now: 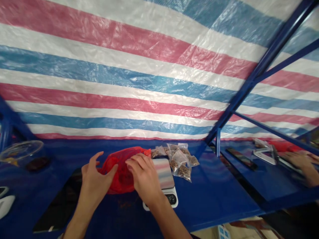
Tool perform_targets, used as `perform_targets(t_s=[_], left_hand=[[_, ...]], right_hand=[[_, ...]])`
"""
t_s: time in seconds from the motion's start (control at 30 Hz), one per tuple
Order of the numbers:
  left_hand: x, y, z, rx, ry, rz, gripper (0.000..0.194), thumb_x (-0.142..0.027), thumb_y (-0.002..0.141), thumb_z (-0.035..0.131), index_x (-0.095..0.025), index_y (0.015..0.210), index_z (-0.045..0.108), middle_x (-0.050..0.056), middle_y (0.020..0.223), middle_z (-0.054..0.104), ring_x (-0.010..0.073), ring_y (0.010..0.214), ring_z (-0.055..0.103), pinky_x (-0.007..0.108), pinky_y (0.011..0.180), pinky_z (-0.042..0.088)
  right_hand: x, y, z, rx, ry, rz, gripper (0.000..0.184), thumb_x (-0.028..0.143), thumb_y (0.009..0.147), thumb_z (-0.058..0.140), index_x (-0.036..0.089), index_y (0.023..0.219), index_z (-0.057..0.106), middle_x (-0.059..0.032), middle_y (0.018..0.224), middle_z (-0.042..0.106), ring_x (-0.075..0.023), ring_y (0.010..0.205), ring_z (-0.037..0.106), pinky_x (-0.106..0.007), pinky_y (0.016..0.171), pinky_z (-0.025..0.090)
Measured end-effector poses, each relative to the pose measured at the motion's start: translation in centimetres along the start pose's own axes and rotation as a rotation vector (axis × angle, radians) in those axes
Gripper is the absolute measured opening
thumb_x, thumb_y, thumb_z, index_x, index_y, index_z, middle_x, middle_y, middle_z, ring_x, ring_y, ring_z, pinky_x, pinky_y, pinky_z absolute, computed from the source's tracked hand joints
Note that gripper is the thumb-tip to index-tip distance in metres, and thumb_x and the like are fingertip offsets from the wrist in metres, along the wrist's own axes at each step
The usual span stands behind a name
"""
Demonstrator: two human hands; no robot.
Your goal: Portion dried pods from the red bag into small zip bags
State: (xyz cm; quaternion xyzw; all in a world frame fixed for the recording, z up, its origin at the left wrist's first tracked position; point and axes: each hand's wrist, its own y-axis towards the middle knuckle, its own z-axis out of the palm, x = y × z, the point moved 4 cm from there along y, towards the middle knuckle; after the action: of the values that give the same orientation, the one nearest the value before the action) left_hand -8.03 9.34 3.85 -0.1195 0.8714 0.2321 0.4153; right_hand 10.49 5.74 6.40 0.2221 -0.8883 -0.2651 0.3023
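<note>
A red plastic bag lies on the blue tabletop between my hands, its mouth open towards me and its inside dark. My left hand is at the bag's left side, with thumb and fingers apart. On the other side my right hand has its fingers curled together over the bag's right edge; its fingertips are partly hidden. Just right of the bag, partly behind my right wrist, stands a white digital scale with a shiny plate. Several small zip bags of brown bits lie beyond and right of the scale.
A clear round tub stands at the far left. A dark flat panel lies left of my left arm. White objects sit at the left edge. Blue frame bars rise at right; past them another person's hand is near another red bag.
</note>
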Motion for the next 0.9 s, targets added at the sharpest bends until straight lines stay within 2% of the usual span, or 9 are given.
perform_targets(t_s=[0.13, 0.27, 0.37, 0.47, 0.57, 0.67, 0.77, 0.83, 0.9], left_hand=[[-2.5, -0.7, -2.0, -0.193, -0.04, 0.03, 0.074, -0.051, 0.072, 0.068, -0.019, 0.138, 0.059, 0.012, 0.113, 0.055, 0.0323, 0.104, 0.058, 0.054, 0.096, 0.055], [-4.6, -1.6, -3.7, -0.394, -0.024, 0.232, 0.052, -0.037, 0.074, 0.067, -0.015, 0.121, 0.067, 0.012, 0.099, 0.06, 0.0376, 0.108, 0.057, 0.059, 0.096, 0.053], [-5.1, -2.4, -3.6, -0.438, -0.022, 0.412, 0.035, -0.032, 0.079, 0.067, -0.017, 0.11, 0.068, 0.012, 0.096, 0.064, 0.0337, 0.098, 0.059, 0.056, 0.092, 0.053], [-5.7, -3.8, -2.7, -0.429, -0.028, 0.623, 0.023, -0.025, 0.082, 0.069, -0.019, 0.104, 0.069, 0.01, 0.099, 0.066, 0.0278, 0.092, 0.062, 0.048, 0.09, 0.054], [-6.8, -5.4, -1.7, -0.373, -0.073, 0.804, 0.024, -0.012, 0.08, 0.07, -0.021, 0.103, 0.069, 0.008, 0.099, 0.066, 0.0238, 0.089, 0.065, 0.041, 0.085, 0.055], [-7.8, -6.6, -0.9, -0.305, -0.113, 0.902, 0.03, -0.001, 0.079, 0.068, -0.02, 0.102, 0.068, 0.007, 0.097, 0.066, 0.0209, 0.086, 0.066, 0.036, 0.082, 0.055], [-8.7, -7.4, -0.1, -0.276, -0.172, 0.938, 0.033, 0.003, 0.079, 0.066, -0.019, 0.103, 0.066, 0.005, 0.093, 0.066, 0.0181, 0.082, 0.066, 0.032, 0.078, 0.056], [-9.1, -7.9, 0.5, -0.217, -0.235, 0.939, 0.034, 0.005, 0.08, 0.063, -0.019, 0.105, 0.065, 0.003, 0.091, 0.066, 0.016, 0.079, 0.067, 0.028, 0.074, 0.055], [-9.5, -8.4, 1.1, -0.132, -0.3, 0.896, 0.034, 0.004, 0.082, 0.06, -0.02, 0.106, 0.064, 0.002, 0.09, 0.066, 0.015, 0.078, 0.066, 0.026, 0.072, 0.055]], right_hand=[[-3.1, -0.9, -5.2, -0.201, 0.128, 0.215, 0.044, 0.02, 0.102, 0.051, 0.026, 0.145, 0.057, -0.0091, 0.13, 0.065, -0.0206, 0.118, 0.064, -0.033, 0.103, 0.053], [-10.9, -5.5, -12.1, -0.425, 0.044, 0.502, 0.041, 0.036, 0.097, 0.057, 0.02, 0.133, 0.066, -0.0132, 0.121, 0.068, -0.0258, 0.105, 0.069, -0.041, 0.094, 0.057], [-17.2, -10.8, -14.5, -0.345, -0.157, 0.794, 0.038, 0.035, 0.086, 0.061, 0.017, 0.119, 0.071, -0.0143, 0.108, 0.073, -0.0307, 0.098, 0.07, -0.046, 0.09, 0.056], [-20.8, -14.6, -14.8, -0.226, -0.255, 0.875, 0.039, 0.03, 0.082, 0.058, 0.017, 0.116, 0.07, -0.0138, 0.105, 0.074, -0.0304, 0.093, 0.071, -0.045, 0.087, 0.056], [-21.0, -14.9, -14.4, -0.208, -0.28, 0.776, 0.048, 0.03, 0.081, 0.056, 0.016, 0.126, 0.065, -0.0155, 0.115, 0.072, -0.0305, 0.1, 0.069, -0.045, 0.091, 0.054], [-19.3, -12.3, -14.1, -0.248, -0.391, 0.692, 0.05, 0.035, 0.085, 0.058, 0.018, 0.132, 0.064, -0.0162, 0.127, 0.069, -0.0339, 0.115, 0.063, -0.051, 0.1, 0.048], [-17.8, -8.7, -13.0, -0.171, -0.408, 0.698, 0.036, 0.039, 0.095, 0.053, 0.023, 0.122, 0.071, -0.0122, 0.124, 0.072, -0.0328, 0.114, 0.063, -0.049, 0.099, 0.046], [-17.2, -6.7, -12.0, -0.089, -0.399, 0.697, 0.034, 0.032, 0.096, 0.051, 0.02, 0.119, 0.072, -0.0117, 0.115, 0.075, -0.0308, 0.109, 0.065, -0.046, 0.098, 0.045], [-16.8, -5.5, -11.4, -0.087, -0.341, 0.704, 0.034, 0.024, 0.095, 0.048, 0.018, 0.116, 0.073, -0.0115, 0.105, 0.077, -0.0279, 0.102, 0.068, -0.044, 0.096, 0.046]])
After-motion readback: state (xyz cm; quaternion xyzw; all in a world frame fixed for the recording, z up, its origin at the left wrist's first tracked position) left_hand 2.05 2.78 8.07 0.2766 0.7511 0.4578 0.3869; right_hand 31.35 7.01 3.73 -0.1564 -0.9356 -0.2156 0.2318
